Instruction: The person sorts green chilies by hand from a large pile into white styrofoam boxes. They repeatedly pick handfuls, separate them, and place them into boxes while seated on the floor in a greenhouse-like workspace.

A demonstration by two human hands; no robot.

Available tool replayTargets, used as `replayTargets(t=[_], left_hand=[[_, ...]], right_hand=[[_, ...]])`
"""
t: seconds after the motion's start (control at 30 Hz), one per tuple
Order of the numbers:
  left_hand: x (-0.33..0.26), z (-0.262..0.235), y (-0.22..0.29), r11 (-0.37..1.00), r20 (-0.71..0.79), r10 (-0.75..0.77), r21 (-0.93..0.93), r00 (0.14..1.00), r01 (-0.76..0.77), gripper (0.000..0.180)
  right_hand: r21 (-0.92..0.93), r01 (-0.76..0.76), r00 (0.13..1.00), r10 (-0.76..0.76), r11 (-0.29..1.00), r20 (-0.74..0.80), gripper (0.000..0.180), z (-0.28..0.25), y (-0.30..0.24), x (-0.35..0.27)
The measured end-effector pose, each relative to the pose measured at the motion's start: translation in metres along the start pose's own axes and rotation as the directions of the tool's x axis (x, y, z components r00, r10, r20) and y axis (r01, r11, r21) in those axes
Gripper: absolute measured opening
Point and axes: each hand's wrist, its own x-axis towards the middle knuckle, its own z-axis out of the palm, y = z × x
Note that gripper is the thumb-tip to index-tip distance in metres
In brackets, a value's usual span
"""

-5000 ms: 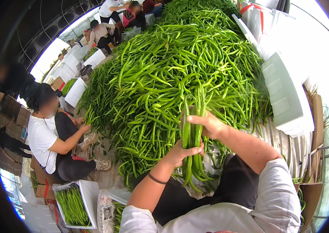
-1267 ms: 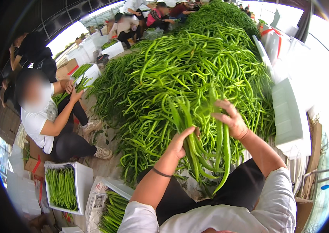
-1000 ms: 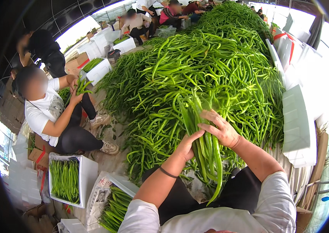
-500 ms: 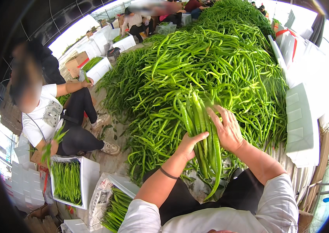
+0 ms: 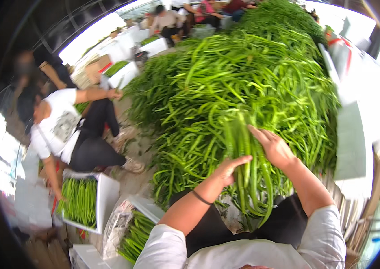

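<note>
A bunch of long green chili peppers (image 5: 255, 181) stands roughly upright in front of me, its top ends blurred. My left hand (image 5: 232, 170) is wrapped round the bunch from the left, thumb across its front and the other fingers hidden behind. On the upper right side my right hand (image 5: 274, 145) touches the peppers with its fingers stretched out. Right behind the bunch rises a large pile of the same peppers (image 5: 190, 94), loose and tangled.
At my lower left, a white foam box (image 5: 108, 197) holds peppers in rows; another box of peppers (image 5: 136, 237) has printed paper (image 5: 116, 224) at its side. A seated co-worker (image 5: 60, 121) reaches into the first box. Foam boxes (image 5: 353, 139) line the right.
My view has shifted slightly, and the bunch is now more blurred at the top. The co-worker's near hand has lowered its peppers into the foam box.
</note>
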Motion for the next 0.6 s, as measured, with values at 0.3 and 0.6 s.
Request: replayTargets(t=[0.3,0.6], left_hand=[[0.013,0.010,-0.020,0.996,0.184,0.033,-0.090,0.982,-0.017,0.057],[0.011,0.029,-0.018,0.974,0.064,0.197,-0.125,0.978,-0.188,0.060]], right_hand=[[0.775,-0.139,0.965,0.260,0.617,-0.034,0.055,0.043,0.005,-0.019],[0.657,-0.285,0.930,0.367,0.698,0.013,0.069,0.066,0.025,-0.016]])
